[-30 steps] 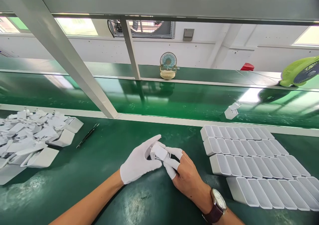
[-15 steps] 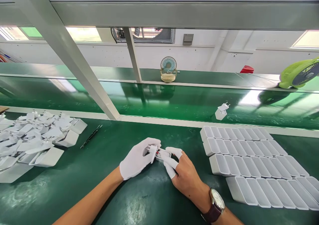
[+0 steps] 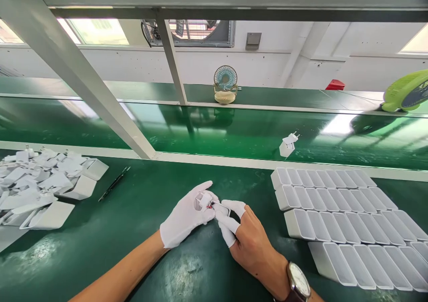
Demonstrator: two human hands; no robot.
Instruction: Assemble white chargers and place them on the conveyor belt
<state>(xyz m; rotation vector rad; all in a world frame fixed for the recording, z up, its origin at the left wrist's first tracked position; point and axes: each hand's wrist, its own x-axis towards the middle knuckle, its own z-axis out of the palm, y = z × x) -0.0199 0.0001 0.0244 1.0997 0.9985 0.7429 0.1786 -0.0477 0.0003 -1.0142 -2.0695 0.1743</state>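
Note:
My left hand, in a white glove, is closed around a white charger plug cover whose prongs point up and to the left. My right hand, with white cots on its fingers, grips a small white charger case with an open side. The two parts meet between my fingertips, close together, and a bit of red shows at the gap. Fingers hide most of the inside, so I cannot tell how the parts are joined.
White plug parts are heaped at left beside a dark pen-like tool. Rows of open white cases stand at right. Past the bench rail, a white charger sits on a green belt. A small fan stands behind.
The plug cover has turned in my left hand, and its prongs now show upward. My left thumb has come toward the case. The charger on the belt has shifted left.

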